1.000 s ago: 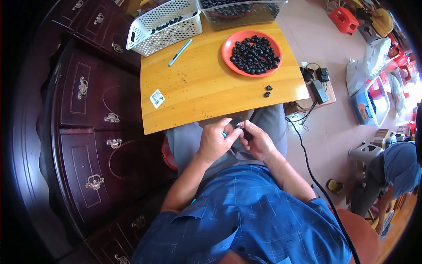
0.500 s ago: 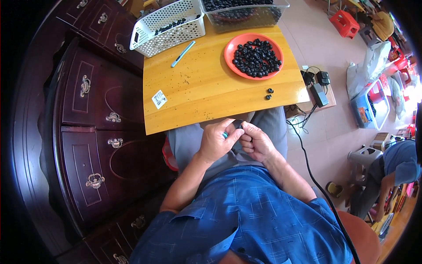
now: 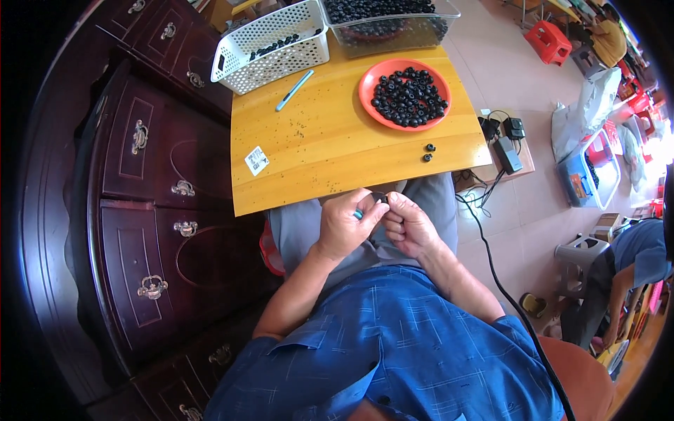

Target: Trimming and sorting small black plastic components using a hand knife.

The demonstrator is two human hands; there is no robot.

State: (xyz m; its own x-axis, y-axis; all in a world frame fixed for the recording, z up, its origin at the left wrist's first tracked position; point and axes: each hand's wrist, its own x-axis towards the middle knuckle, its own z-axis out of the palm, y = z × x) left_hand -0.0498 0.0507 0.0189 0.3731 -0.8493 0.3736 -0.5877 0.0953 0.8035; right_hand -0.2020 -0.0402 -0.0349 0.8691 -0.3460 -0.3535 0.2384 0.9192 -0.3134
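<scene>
One small dark piece [image 3: 380, 197] at the fingertips of the left hand [image 3: 341, 226] and the right hand [image 3: 410, 226]

The dark piece sits above the lap where both hands meet, pinched between the right thumb and forefinger and close against the left fingertips; its exact shape is hidden. The left fingers curl around a teal object [image 3: 358, 214], mostly covered. Grey trousers [image 3: 295, 223] show beneath.

Just past the hands is the yellow wooden tabletop [image 3: 316, 165], strewn with dark specks. Two round black pieces [image 3: 427, 158] rest near its right edge, a white label [image 3: 257, 161] toward its left. Farther back come a blue pen [image 3: 295, 90], a red plate [image 3: 368, 97] of more such pieces, a white perforated basket [image 3: 284, 76] and a clear bin [image 3: 386, 45], both holding dark pieces.

A dark wooden cabinet [image 3: 133, 235] stands to the left; adapters [image 3: 507, 154] and cables lie to the right. Across the tiled floor are a grey stool [image 3: 583, 254] beside a person in blue [image 3: 637, 254], a white bag [image 3: 586, 116] and a red stool [image 3: 550, 43].
</scene>
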